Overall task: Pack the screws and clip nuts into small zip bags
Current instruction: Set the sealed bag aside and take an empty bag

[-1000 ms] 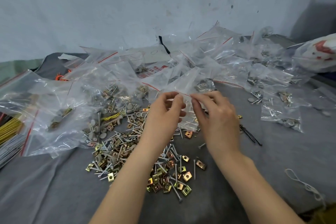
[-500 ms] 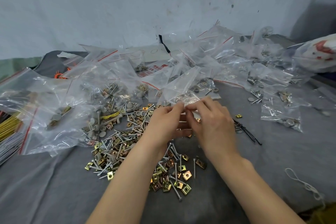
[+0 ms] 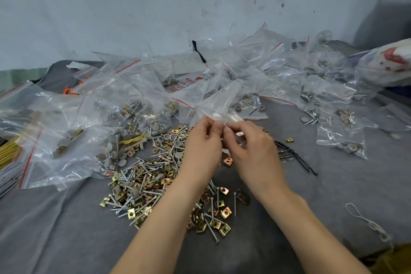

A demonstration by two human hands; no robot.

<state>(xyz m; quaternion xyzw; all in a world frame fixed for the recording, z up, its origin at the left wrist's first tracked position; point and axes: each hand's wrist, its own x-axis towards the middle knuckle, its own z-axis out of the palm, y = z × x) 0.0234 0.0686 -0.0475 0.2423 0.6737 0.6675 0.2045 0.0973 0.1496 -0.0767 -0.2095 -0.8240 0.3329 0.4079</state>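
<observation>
Head camera looks down on a grey cloth (image 3: 66,229) strewn with hardware. Both hands meet above the loose heap of screws and clip nuts (image 3: 142,187): the left hand (image 3: 201,151) and right hand (image 3: 255,153) each pinch the lower edge of a small clear zip bag (image 3: 219,101) between thumb and fingertips, fingers closed on the plastic. This bag slants up and away from them. Filled bags (image 3: 340,138) lie scattered behind and to both sides.
</observation>
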